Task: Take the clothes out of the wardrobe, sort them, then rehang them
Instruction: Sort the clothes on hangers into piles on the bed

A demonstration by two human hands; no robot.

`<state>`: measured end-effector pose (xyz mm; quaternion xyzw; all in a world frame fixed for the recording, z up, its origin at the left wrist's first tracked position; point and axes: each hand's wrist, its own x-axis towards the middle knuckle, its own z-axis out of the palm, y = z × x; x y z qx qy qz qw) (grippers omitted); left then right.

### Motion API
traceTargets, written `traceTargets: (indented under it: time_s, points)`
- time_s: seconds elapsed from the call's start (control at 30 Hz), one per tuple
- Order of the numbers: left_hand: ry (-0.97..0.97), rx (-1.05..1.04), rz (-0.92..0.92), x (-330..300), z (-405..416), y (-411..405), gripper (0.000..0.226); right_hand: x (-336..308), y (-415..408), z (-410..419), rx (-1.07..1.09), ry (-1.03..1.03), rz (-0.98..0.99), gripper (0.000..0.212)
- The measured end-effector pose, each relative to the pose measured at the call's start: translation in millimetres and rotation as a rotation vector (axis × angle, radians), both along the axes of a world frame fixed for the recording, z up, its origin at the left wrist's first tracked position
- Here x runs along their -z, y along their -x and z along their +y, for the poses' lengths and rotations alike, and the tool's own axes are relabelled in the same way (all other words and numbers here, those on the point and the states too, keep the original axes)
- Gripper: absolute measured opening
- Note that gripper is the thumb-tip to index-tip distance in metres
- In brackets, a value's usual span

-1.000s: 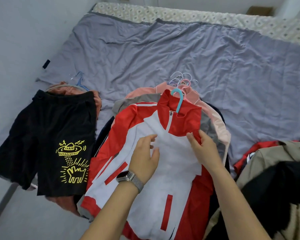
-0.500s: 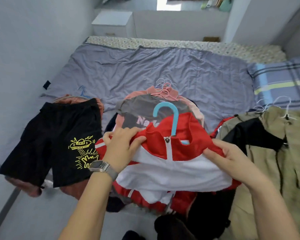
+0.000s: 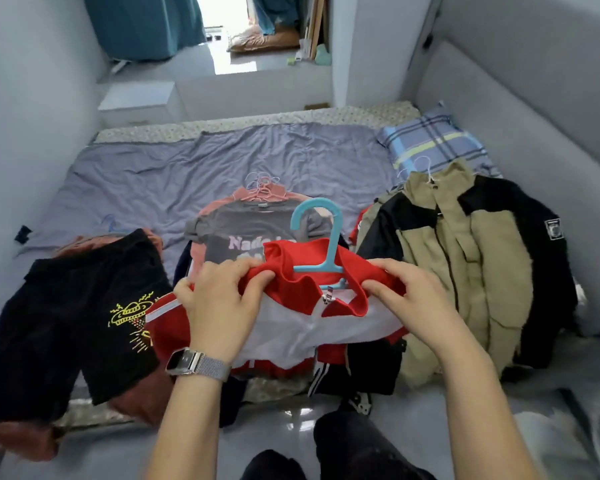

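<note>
so the red-and-white zip jacket (image 3: 302, 317) on its teal plastic hanger (image 3: 321, 244) is now lifted off the pile, left hand (image 3: 219, 306) and right hand (image 3: 420, 299) each gripping a shoulder, probably headed for another sorted stack.

Count: red-and-white jacket (image 3: 291, 327) 1; blue hanger (image 3: 321, 237) 1; black shorts (image 3: 66, 317) 1; grey printed T-shirt (image 3: 243, 233) 1; tan-and-black fleece jacket (image 3: 471, 258) 1; plaid pillow (image 3: 430, 143) 1; hands 2.

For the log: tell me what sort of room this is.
Most likely a bedroom. A bed with a wrinkled purple sheet fills the view, a plaid pillow lies at its right end, and a white nightstand stands behind it.
</note>
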<state>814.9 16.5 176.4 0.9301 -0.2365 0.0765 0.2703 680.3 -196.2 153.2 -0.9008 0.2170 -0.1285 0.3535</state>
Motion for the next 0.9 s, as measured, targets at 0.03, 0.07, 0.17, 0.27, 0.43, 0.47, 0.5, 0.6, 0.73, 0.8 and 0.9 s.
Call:
traceTargets:
  time_s: [0.03, 0.07, 0.17, 0.27, 0.43, 0.47, 0.5, 0.6, 0.73, 0.8, 0.9]
  points:
    - [-0.009, 0.022, -0.007, -4, -4, 7, 0.018, -5, 10, -1, 0.026, -0.015, -0.002, 0.025]
    - [-0.010, 0.041, -0.013, -9, -7, 13, 0.016, -13, 20, -1, 0.051, -0.019, -0.014, 0.021]
    - [0.043, 0.111, 0.014, -23, -21, 29, 0.007, -29, 45, -6, 0.181, 0.028, -0.068, 0.015]
    - [0.101, 0.173, 0.055, -30, -40, 42, 0.004, -39, 62, -18, 0.285, 0.110, -0.145, 0.016]
    - [0.156, 0.230, 0.117, -20, -81, 70, 0.033, -45, 95, -50, 0.344, 0.177, -0.173, 0.014]
    - [0.166, 0.241, 0.147, -17, -95, 78, 0.032, -45, 107, -60, 0.352, 0.177, -0.164, 0.015]
    - [0.172, 0.255, 0.182, -14, -110, 88, 0.028, -43, 120, -72, 0.365, 0.172, -0.151, 0.016]
    - [0.175, 0.305, 0.238, -7, -157, 119, 0.015, -41, 159, -113, 0.426, 0.145, -0.116, 0.018]
    - [0.183, 0.316, 0.280, -6, -214, 151, 0.002, -51, 195, -165, 0.482, 0.062, -0.093, 0.023]
    - [0.199, 0.323, 0.291, -8, -236, 160, 0.006, -54, 203, -185, 0.494, 0.068, -0.093, 0.027]
    - [0.206, 0.315, 0.324, -10, -256, 161, 0.013, -55, 198, -210, 0.495, 0.071, -0.114, 0.032]
